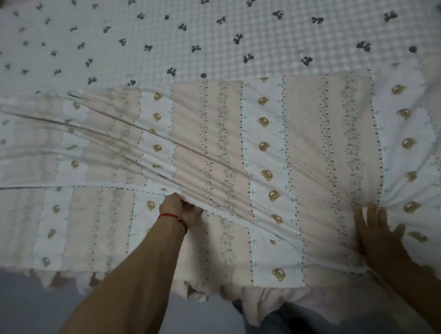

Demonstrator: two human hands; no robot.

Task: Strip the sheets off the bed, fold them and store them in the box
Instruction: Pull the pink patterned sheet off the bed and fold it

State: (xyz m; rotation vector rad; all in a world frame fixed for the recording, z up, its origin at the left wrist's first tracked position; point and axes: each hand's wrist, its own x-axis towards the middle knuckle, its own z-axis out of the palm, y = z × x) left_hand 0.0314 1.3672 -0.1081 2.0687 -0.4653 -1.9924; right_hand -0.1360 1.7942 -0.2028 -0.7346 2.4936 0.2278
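Where the striped sheet (264,143) covers the lower and middle part of the frame, it lies spread over the bed, its pink and white bands printed with small bear faces and dotted lines. Its scalloped white edge (233,220) runs diagonally from left of centre down toward the lower right, showing one layer folded over another.

Left hand (180,208), at lower centre: fingers curled round a bunch of the striped sheet at the scalloped edge, gripping it. Taut creases fan from this grip toward the upper left of the frame. A red string bracelet (172,217) sits on the wrist.

Right hand (375,232), at lower right: fingers straight and spread, palm down, pressing flat on the striped sheet. Creases radiate from the fingertips toward the upper right.

Upper part of the frame: a checked sheet (206,33) with dark bow prints lies flat on the bed, and the far edge of the striped sheet rests on top of it along a nearly straight horizontal line.

Lower edge of the frame: the near side of the striped sheet hangs over the bed edge in loose folds. Grey floor (22,321) shows at lower left. A leg in dark trousers (270,329) appears at bottom centre, just beside the hanging fabric.
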